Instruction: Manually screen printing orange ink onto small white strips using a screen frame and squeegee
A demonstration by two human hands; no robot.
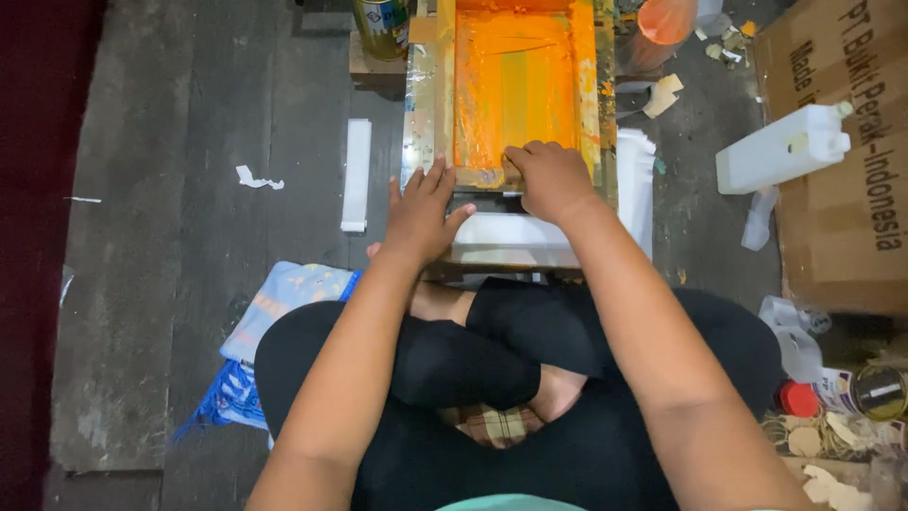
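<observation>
A wooden printing screen frame (pixel 423 95) with orange ink over its mesh (pixel 515 80) lies on the floor in front of my crossed legs. My right hand (pixel 551 178) curls over the frame's near edge and grips it. My left hand (pixel 421 213) rests flat with fingers spread on the frame's near left corner. Under the frame's near edge sits a white sheet (pixel 511 235), and a stack of white sheets (pixel 636 185) shows at its right side.
A white strip (pixel 357 175) and a paper scrap (pixel 255 178) lie on the dark floor at left. A white jerrycan (pixel 785 147) rests against a cardboard box (pixel 851 170) at right. A paint tin (pixel 383 26) stands at top. Small tins (pixel 875 390) sit lower right. A blue cloth (pixel 274 312) lies by my left knee.
</observation>
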